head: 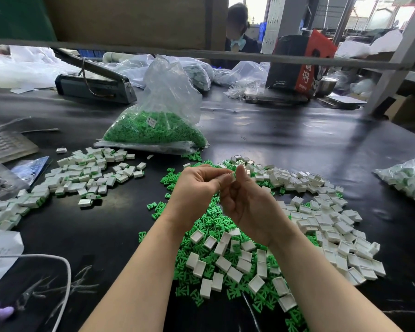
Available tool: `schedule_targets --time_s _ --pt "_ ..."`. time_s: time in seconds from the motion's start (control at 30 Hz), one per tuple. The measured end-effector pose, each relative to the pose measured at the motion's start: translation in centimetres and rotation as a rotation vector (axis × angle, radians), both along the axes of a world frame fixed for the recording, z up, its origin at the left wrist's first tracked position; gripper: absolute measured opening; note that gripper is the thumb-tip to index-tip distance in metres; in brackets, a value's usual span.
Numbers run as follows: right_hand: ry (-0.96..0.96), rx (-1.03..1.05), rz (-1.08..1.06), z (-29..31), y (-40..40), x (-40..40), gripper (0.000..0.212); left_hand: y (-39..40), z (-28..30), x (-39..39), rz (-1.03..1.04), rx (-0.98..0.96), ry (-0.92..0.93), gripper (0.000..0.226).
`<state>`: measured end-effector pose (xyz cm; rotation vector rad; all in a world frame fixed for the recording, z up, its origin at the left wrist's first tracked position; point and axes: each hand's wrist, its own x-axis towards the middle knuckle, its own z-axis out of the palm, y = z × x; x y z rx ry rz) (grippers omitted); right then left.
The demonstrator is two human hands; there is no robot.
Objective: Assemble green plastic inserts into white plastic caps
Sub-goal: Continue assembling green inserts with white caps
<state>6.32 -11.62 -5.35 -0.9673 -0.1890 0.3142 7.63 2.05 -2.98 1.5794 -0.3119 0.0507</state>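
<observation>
A: Looking down at the black worktop [285, 140], what are the two hands doing?

B: They meet above the middle of it. The left hand [197, 185] has its fingers curled and pinches a small white cap [233, 177] at the fingertips. The right hand [244, 200] is curled beside it, its thumb raised against the same cap, so both grip the one piece.

A: Is a green insert in it?

B: I cannot tell (the fingers cover most of it).

A: And the loose parts?

B: Under the wrists lies a heap of green inserts [201, 226] with empty white caps [333, 236] strewn over it and spreading to the right, many lying open side up. To the left, well apart, is a pile of assembled caps [89, 176] showing green at their edges.

A: Anything behind?

B: A clear bag of green inserts [153, 130] stands just beyond the piles, with a grey heat sealer [94, 87] further back on the left. Another bag of caps [407, 180] lies at the right edge, and a white cable [65, 271] loops at the lower left.
</observation>
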Motion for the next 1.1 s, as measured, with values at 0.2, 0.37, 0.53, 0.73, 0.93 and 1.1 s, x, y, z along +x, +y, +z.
schedule_targets --time_s 0.2,0.37,0.53,0.73,0.93,1.1 --pt "0.026 0.02 0.03 -0.05 0.01 0.13 0.042 0.11 0.14 -0.16 -0.057 0.01 -0.004 0.011" --pt "-0.03 -0.073 0.046 0.06 -0.32 0.03 0.046 -0.01 0.03 -0.19 -0.04 0.062 -0.026 0.013" --pt "-0.041 -0.095 0.066 0.1 -0.34 -0.01 0.057 0.13 0.07 -0.24 -0.06 0.075 -0.042 0.009" --pt "-0.061 -0.091 0.089 -0.07 -0.44 0.13 0.053 -0.13 0.35 -0.55 -0.053 0.065 -0.032 0.015" --pt "-0.053 -0.087 0.123 0.22 -0.3 0.04 0.054 -0.02 0.22 -0.7 -0.039 0.106 -0.051 0.015" --pt "-0.037 -0.073 0.099 0.36 -0.3 -0.33 0.033 -0.58 0.15 -0.76 -0.037 0.022 -0.017 0.014"
